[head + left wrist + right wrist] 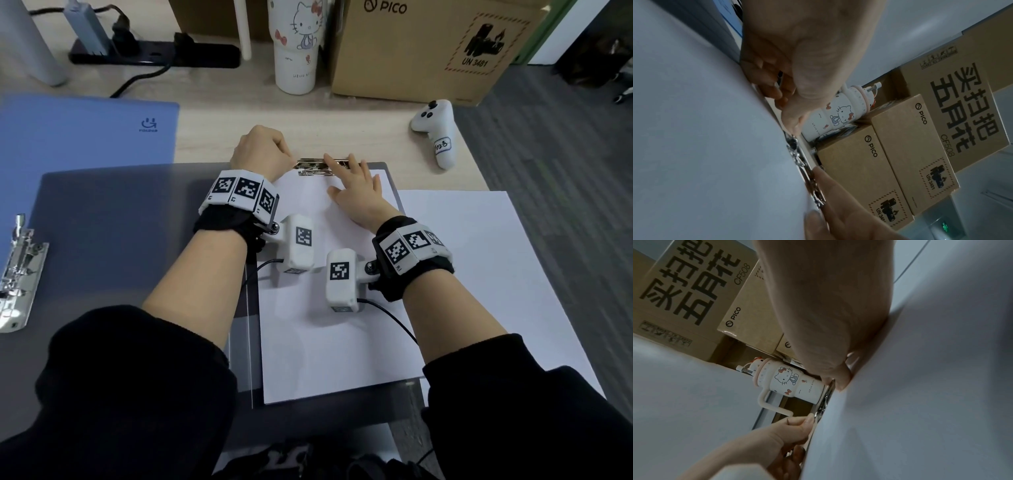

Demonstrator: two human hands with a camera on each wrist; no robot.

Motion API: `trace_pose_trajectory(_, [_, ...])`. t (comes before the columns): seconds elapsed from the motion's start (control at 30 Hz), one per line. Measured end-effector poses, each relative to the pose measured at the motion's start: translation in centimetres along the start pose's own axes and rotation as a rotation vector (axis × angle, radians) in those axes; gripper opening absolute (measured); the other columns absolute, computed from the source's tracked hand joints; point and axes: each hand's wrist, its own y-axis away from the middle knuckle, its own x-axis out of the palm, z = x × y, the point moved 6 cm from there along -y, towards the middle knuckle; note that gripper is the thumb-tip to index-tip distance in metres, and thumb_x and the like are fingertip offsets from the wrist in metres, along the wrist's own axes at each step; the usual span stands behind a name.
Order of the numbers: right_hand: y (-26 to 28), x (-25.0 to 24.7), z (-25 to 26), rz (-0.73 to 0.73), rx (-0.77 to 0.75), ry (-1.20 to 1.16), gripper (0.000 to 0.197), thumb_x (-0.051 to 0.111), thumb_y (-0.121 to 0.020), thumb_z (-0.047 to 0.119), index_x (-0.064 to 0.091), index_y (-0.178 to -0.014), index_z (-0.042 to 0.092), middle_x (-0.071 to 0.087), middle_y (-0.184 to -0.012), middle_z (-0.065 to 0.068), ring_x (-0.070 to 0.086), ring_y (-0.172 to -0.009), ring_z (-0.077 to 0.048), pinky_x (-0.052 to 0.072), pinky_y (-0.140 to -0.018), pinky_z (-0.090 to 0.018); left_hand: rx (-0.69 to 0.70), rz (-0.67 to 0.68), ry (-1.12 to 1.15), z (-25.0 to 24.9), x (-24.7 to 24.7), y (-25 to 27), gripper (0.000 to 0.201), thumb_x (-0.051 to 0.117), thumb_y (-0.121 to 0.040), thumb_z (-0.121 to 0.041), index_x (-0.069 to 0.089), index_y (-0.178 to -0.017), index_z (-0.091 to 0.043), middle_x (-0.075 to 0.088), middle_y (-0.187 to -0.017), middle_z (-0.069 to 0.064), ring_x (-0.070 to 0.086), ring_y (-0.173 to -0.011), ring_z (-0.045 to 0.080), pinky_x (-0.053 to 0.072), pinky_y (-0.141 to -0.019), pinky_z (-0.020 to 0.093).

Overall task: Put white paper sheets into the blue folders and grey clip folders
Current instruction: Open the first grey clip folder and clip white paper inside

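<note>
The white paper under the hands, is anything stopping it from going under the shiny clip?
Nothing visible does. The white paper already lies on the grey clip folder, its top edge at the metal clip. The left hand grips the clip's left end, and the right hand rests flat on the sheet.

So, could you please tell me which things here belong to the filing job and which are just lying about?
Job:
- grey clip folder
- metal clip
- white sheet
- spare sheets
- blue folder
- left hand
- right hand

Lying about:
- cup
- controller
- cardboard box
- power strip
</note>
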Motion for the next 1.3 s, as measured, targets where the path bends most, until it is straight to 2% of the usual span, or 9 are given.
trace_pose_trajectory(0.1, [0.3,-0.2,0.2,-0.003,-0.003,-0.02,0.058,0.036,-0.098,0.017,0.015,-0.149,0.036,0.007,-0.159,-0.008,-0.005,-0.148,-0.026,-0.005,-0.118,-0.045,0.03,0.014,0.036,-0.3,-0.1,0.5,0.028,0.066,-0.082,-0.015,0.053,-0.058,-0.024,0.063,-0.084,-0.001,0.059,-0.089,0.023,0.043,-0.076,0.028])
trace_pose_trajectory(0.2, [0.7,-0.5,0.4,0.016,0.0,-0.043,0.059,0.037,-0.098,0.016,0.015,-0.15,0.033,0.006,-0.159,-0.009,-0.006,-0.148,-0.026,-0.004,-0.118,-0.045,0.068,0.028,0.009,-0.8,-0.1,1.5,0.009,0.057,-0.086,-0.013,0.062,-0.081,-0.019,0.068,-0.102,0.006,0.059,-0.102,0.026,0.043,-0.084,0.03])
trace_pose_trajectory(0.33, [2.0,-0.8,0.5,0.052,0.007,-0.111,0.064,0.04,-0.096,0.009,0.012,-0.151,0.026,0.0,-0.16,-0.012,-0.008,-0.148,-0.027,-0.002,-0.12,-0.045,0.06,0.095,-0.018,-0.8,-0.1,2.9,0.026,0.045,-0.09,-0.011,0.059,-0.112,-0.013,0.062,-0.119,0.012,0.051,-0.117,0.03,0.041,-0.095,0.031])
trace_pose_trajectory(0.5, [4.9,-1.4,0.4,0.062,0.021,-0.29,0.062,0.041,-0.095,0.008,0.019,-0.15,0.025,0.001,-0.16,-0.012,0.013,-0.147,-0.029,0.029,-0.109,-0.036,0.088,0.209,-0.077,-1.6,0.0,5.4,0.041,0.046,-0.093,-0.017,0.043,-0.134,-0.012,0.055,-0.131,0.012,0.045,-0.127,0.03,0.036,-0.107,0.038])
trace_pose_trajectory(0.6, [7.1,-1.9,-0.2,0.059,0.041,-0.431,0.055,0.044,-0.096,0.009,0.029,-0.148,0.019,0.025,-0.154,-0.007,0.032,-0.139,-0.022,0.034,-0.104,-0.027,0.121,0.326,-0.127,-2.3,0.6,7.6,0.043,0.045,-0.095,-0.022,0.042,-0.137,-0.013,0.047,-0.141,0.008,0.043,-0.13,0.027,0.034,-0.107,0.033])
trace_pose_trajectory(0.67, [8.6,-2.2,-0.5,0.054,0.046,-0.493,0.051,0.046,-0.095,0.009,0.036,-0.145,0.016,0.044,-0.126,-0.003,0.047,-0.11,-0.02,0.042,-0.085,-0.021,0.156,0.395,-0.16,-2.8,1.0,9.4,0.043,0.044,-0.097,-0.024,0.043,-0.138,-0.013,0.042,-0.145,0.007,0.041,-0.133,0.025,0.031,-0.109,0.032])
trace_pose_trajectory(0.8, [11.7,-2.6,-1.6,0.067,0.042,-0.523,0.046,0.049,-0.095,0.009,0.043,-0.14,0.014,0.044,-0.115,-0.002,0.048,-0.09,-0.014,0.036,-0.064,-0.013,0.232,0.467,-0.189,-3.8,2.0,13.2,0.04,0.042,-0.098,-0.023,0.047,-0.136,-0.011,0.044,-0.145,0.007,0.039,-0.135,0.022,0.029,-0.11,0.031])
trace_pose_trajectory(1.1, [18.7,-4.0,-6.4,-0.061,0.069,-0.735,0.035,0.05,-0.092,0.005,0.055,-0.127,0.008,0.061,-0.107,-0.009,0.058,-0.092,-0.019,0.048,-0.083,-0.027,0.325,0.493,-0.078,-5.9,5.7,19.9,0.037,0.048,-0.096,-0.022,0.054,-0.13,-0.01,0.053,-0.138,0.007,0.047,-0.129,0.02,0.031,-0.105,0.026])
trace_pose_trajectory(1.3, [21.8,-5.3,-11.7,-0.417,0.146,-0.75,0.021,0.054,-0.084,0.0,0.066,-0.101,0.006,0.07,-0.092,-0.013,0.066,-0.066,-0.021,0.054,-0.065,-0.024,0.385,0.44,0.022,-7.7,8.6,23.4,0.031,0.051,-0.093,-0.016,0.062,-0.121,-0.009,0.061,-0.129,0.006,0.055,-0.121,0.019,0.035,-0.098,0.02])
